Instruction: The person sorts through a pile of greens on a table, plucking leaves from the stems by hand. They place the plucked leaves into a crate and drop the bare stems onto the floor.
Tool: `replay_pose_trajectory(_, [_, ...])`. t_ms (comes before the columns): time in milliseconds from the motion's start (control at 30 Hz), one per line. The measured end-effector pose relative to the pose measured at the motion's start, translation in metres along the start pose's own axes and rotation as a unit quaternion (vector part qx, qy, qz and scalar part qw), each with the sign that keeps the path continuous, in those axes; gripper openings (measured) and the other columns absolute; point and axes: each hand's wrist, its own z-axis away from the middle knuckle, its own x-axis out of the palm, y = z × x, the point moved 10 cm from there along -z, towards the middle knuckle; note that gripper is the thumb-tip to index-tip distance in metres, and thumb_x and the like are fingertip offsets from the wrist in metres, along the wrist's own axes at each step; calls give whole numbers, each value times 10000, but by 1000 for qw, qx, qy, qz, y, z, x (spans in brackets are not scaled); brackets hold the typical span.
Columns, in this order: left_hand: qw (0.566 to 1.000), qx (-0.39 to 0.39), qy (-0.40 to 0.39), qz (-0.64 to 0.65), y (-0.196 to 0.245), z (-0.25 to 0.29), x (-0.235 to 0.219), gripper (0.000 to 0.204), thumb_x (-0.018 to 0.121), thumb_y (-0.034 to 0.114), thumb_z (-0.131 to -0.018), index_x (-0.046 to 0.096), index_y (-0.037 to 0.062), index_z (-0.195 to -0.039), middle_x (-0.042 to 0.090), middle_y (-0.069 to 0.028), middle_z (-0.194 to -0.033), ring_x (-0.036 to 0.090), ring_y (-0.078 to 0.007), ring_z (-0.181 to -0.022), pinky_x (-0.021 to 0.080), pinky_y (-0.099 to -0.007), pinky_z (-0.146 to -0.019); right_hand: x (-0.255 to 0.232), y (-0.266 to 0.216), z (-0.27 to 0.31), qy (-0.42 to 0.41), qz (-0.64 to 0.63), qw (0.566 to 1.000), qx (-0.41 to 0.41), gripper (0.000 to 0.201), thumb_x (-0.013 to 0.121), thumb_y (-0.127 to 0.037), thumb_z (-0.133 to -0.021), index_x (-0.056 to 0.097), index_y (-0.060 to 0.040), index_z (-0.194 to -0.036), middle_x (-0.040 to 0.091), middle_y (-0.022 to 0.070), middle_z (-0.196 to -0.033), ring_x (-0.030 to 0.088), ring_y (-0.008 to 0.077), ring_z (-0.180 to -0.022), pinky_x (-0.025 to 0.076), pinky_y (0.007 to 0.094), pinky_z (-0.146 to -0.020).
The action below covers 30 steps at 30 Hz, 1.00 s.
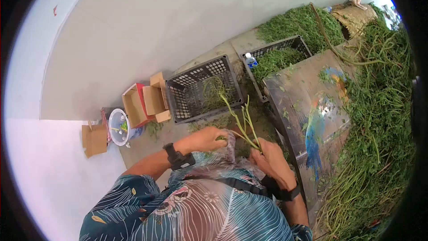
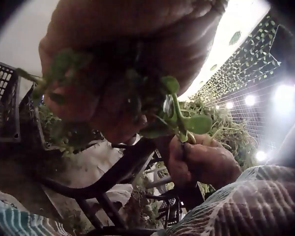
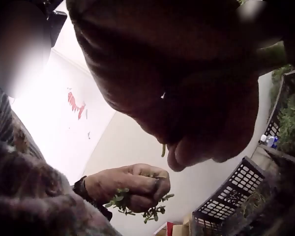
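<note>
My left hand [image 1: 203, 139] is curled round small leafy sprigs; in the left wrist view the leaves [image 2: 69, 69] stick out beneath that hand [image 2: 132, 44]. The right wrist view shows the same left hand [image 3: 130, 187] with sprigs [image 3: 155, 211] hanging below its fingers. My right hand [image 1: 273, 161] grips several long green stems [image 1: 249, 122] that point up and away from me. Seen from the left wrist, the right hand [image 2: 206, 160] pinches close to a leafy stem [image 2: 178, 110] between the hands. In its own wrist view, the right hand [image 3: 187, 88] is mostly dark.
Beyond the hands stands a black crate [image 1: 200, 87] with some stems in it. Another crate [image 1: 303, 44] holds greens and a bottle [image 1: 251, 60]. Open cartons [image 1: 133, 105] and a white bucket [image 1: 118, 127] are at left. A table [image 1: 292, 102] at right carries a large heap of greens [image 1: 379, 129].
</note>
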Motion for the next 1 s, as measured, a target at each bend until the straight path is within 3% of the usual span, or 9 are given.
replay_pose_trajectory(133, [999,20,47,13,-12,8,-15,268,510,232,-867,555,-26,-922,552,-127,-677,520,-209,-614,427,-343,-599,-11,-51,-57,85,10,990,-108,286,599,-142,-768,502,-10,-1002,578,249,-802,556,425,-779,439,470,-670])
replay_pose_trajectory(233, [997,8,72,34,-12,16,-37,251,498,231,-876,548,-14,-860,515,-78,-642,486,-166,-587,411,-317,-569,-37,-90,-72,279,109,924,-238,445,639,-143,-746,468,-23,-1139,585,249,-881,578,382,-838,455,434,-719])
replay_pose_trajectory(267, [996,1,75,43,-12,15,-44,250,494,232,-879,546,-9,-838,506,-60,-638,476,-151,-582,406,-308,-561,-41,-91,-74,278,104,927,-229,446,620,-132,-756,484,-13,-1164,594,234,-919,589,350,-869,462,396,-759])
replay_pose_trajectory(367, [968,-39,97,230,-36,5,-55,204,472,219,-889,551,32,-871,544,-31,-685,491,-131,-593,402,-280,-527,-30,-54,-78,139,-50,984,-96,347,587,-126,-776,537,11,-1091,604,225,-927,592,357,-859,463,383,-755])
replay_pose_trajectory(467, [862,-46,73,500,-22,-11,-60,182,493,247,-901,539,71,-920,568,-13,-741,531,-129,-628,421,-247,-516,-27,-33,-56,108,-108,988,0,282,553,-133,-803,573,20,-1039,614,217,-918,604,344,-833,463,355,-742])
replay_pose_trajectory(567, [794,-27,21,606,12,-33,-57,199,521,277,-905,520,88,-964,576,-28,-781,565,-149,-670,442,-238,-510,-24,-13,-39,97,-176,978,51,284,543,-156,-821,569,24,-1039,618,219,-891,617,309,-795,462,338,-722])
replay_pose_trajectory(867, [749,-8,-108,653,104,-65,-27,187,521,272,-909,511,90,-950,528,-3,-761,527,-138,-688,416,-239,-521,-85,-9,33,283,-221,933,31,222,486,-119,-858,572,21,-1006,633,94,-835,606,141,-736,486,277,-665])
replay_pose_trajectory(967, [754,30,-139,642,109,-77,-37,186,512,270,-913,499,87,-947,504,3,-746,491,-129,-640,390,-240,-500,-100,12,64,367,-179,912,38,180,509,-80,-833,596,7,-964,650,131,-830,621,185,-760,476,288,-693])
replay_pose_trajectory(1000, [765,26,-107,634,106,-80,-47,187,508,267,-914,489,82,-941,499,3,-746,482,-125,-622,384,-248,-488,-104,17,76,394,-199,896,49,174,505,-84,-837,602,6,-950,651,120,-831,617,177,-762,475,289,-693])
